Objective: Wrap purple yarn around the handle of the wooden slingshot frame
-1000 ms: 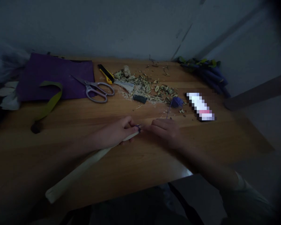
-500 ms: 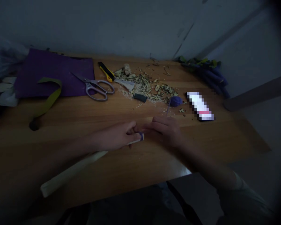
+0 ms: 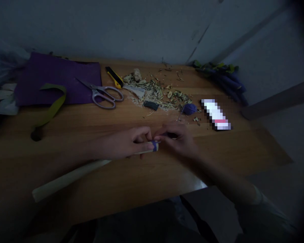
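My left hand [image 3: 131,141] is closed around a pale peeled stick [image 3: 68,179], which runs back under my left forearm. Purple yarn [image 3: 155,145] is wound around the stick near its right end. My right hand [image 3: 178,137] pinches the yarn strand just beside that end, its fingertips close to my left fingers. Behind my right hand lies a ball of purple yarn [image 3: 189,109], with a strand leading down toward the hand.
Scissors [image 3: 107,96] rest partly on a purple sheet [image 3: 63,72], by a green strip [image 3: 54,108]. A yellow utility knife [image 3: 115,78] lies beside wood shavings [image 3: 157,91]. Rightward are a phone [image 3: 216,114] and a bundle of purple stems [image 3: 225,81]. A wall stands behind.
The stick's near end has swung left and up, and its wrapped end has shifted slightly right. My right fingers have closed in on the yarn at that end.
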Demonstrator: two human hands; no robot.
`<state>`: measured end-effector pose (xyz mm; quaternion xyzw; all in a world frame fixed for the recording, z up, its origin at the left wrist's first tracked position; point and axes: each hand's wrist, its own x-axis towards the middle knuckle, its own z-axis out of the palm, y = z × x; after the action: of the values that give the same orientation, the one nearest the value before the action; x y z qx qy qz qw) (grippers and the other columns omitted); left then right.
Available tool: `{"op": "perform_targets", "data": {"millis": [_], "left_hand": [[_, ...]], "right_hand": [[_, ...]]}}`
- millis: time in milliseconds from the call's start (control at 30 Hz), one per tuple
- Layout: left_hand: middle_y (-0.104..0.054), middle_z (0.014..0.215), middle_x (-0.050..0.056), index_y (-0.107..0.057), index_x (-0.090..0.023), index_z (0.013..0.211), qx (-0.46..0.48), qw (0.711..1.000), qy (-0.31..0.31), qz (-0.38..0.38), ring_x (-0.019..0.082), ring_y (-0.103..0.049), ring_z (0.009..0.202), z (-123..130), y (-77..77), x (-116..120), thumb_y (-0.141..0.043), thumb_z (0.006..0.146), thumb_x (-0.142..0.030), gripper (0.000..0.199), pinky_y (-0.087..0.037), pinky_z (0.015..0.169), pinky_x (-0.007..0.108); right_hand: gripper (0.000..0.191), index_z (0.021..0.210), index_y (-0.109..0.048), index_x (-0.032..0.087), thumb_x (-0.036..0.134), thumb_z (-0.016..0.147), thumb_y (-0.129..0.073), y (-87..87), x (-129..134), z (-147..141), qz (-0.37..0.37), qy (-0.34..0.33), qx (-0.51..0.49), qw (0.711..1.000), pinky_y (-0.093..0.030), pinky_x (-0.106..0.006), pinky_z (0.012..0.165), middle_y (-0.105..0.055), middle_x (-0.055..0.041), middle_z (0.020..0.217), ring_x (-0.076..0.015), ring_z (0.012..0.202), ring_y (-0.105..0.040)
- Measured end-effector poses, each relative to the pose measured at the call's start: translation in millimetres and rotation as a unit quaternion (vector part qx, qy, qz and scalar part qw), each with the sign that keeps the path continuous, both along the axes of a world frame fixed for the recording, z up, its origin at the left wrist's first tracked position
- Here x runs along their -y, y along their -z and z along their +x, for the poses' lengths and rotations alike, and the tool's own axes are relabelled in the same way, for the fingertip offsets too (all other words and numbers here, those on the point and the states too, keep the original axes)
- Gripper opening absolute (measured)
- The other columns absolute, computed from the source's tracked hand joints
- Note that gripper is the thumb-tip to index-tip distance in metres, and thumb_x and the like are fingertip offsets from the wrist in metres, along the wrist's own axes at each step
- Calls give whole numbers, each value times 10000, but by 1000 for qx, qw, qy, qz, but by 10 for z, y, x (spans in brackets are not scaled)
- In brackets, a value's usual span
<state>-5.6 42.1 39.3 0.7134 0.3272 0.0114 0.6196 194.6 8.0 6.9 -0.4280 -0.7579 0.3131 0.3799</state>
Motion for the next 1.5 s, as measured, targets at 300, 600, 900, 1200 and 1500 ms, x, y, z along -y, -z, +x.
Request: {"op": "perform_targets", "data": {"millis": [300,600,900,1200,1500], "left_hand": [[-584,650,-52,-427,-228,980,92,991,-90,-33,57,-437,484,14,-91,22,-515,813,-435,281,-346,444,168],[-591,660,-33,-494,-199,907,97,979,-178,-13,53,-442,476,28,-104,-11,-511,815,-423,243,-357,444,178],[-593,667,-26,-471,-192,890,56,983,-176,-1,56,-436,476,29,-29,-36,-497,820,-441,261,-351,452,182],[-527,629,-53,-451,-195,852,8,991,-134,16,67,-426,472,28,55,-27,-466,825,-457,263,-335,443,193],[-504,603,-63,-426,-196,839,-19,995,-90,28,67,-424,460,41,47,0,-451,833,-413,218,-322,427,185]], "right_hand": [[218,752,-664,189,285,859,-500,45,-16,7,7,-11,-31,999,-383,-229,551,-549,0,618,-105,586,-503],[171,918,-660,206,180,859,-501,103,64,0,136,59,82,986,-328,-226,510,-443,10,606,-98,549,-440],[164,951,-662,186,193,840,-542,102,107,27,258,91,177,945,-333,-226,484,-498,6,585,-87,521,-452],[143,963,-629,207,181,834,-571,135,106,108,359,70,223,904,-326,-219,507,-507,29,605,-72,539,-447],[167,999,-624,219,192,863,-530,89,89,122,328,41,235,914,-314,-225,514,-486,24,646,-81,581,-462]]}}
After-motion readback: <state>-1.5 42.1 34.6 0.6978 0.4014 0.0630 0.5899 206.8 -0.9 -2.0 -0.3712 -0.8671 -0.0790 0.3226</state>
